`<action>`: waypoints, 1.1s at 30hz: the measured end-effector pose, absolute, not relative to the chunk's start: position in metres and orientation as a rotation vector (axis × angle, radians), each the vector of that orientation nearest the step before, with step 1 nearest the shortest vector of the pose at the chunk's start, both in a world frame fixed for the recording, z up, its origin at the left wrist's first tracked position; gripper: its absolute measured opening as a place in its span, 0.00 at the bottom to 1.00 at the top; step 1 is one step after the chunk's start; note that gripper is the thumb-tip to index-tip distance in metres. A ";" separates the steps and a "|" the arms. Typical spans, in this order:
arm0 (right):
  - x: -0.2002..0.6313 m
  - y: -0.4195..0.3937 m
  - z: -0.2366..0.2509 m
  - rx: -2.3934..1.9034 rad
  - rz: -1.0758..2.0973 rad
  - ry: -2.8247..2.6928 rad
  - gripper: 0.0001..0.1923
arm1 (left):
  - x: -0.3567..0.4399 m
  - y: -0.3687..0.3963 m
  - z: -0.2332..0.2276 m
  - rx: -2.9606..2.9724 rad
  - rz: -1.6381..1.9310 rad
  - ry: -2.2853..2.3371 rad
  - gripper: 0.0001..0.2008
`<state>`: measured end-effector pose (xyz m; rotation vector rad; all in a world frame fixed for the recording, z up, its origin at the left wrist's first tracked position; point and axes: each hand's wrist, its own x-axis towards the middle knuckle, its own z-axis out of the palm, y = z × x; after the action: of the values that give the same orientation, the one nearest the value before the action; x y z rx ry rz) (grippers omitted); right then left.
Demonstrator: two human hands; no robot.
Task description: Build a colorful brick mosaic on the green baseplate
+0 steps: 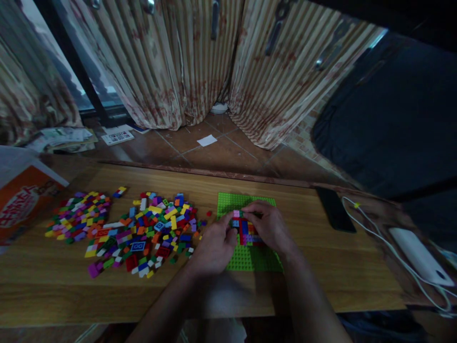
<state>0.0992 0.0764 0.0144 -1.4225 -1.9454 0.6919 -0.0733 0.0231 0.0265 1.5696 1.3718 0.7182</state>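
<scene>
A bright green studded baseplate point(255, 262) lies on the wooden table in front of me. On its middle stands a low, multicoloured toy brick build point(244, 231) with red, blue, pink, purple and orange bricks. My left hand point(216, 243) grips the build's left side, thumb and forefinger closed at its edge. From the right, my right hand point(267, 226) has its fingers closed on the build's upper part. The fingertips cover part of the bricks there, so any single small brick between them cannot be made out.
Loose toy bricks form a wide pile point(157, 233) left of the baseplate, with a second pile point(80, 214) farther left. An orange and white bag point(28, 200) stands at the left edge. On the right lie a black phone point(334, 209), a white cable point(383, 240) and a white power strip point(421, 257).
</scene>
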 end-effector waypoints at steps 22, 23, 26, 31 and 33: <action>0.107 0.074 0.022 -1.396 0.845 -1.528 0.08 | -0.106 0.028 0.037 1.417 0.874 1.359 0.23; 0.104 0.071 0.026 -1.387 0.780 -1.513 0.07 | -0.115 0.030 0.039 1.394 0.948 1.383 0.23; 0.087 0.057 0.037 -1.330 0.712 -1.585 0.06 | -0.142 0.036 0.045 1.182 1.185 1.534 0.22; 0.043 0.027 0.045 -1.113 0.894 -2.078 0.05 | -0.168 0.039 0.044 0.982 1.447 1.609 0.19; 0.027 0.018 0.042 -1.061 0.938 -2.228 0.05 | -0.169 0.039 0.043 1.003 1.443 1.610 0.18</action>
<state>0.0270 0.0179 0.0420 -1.0609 -2.2281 0.9379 -0.1694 0.0392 0.0432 1.0034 1.6100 1.4430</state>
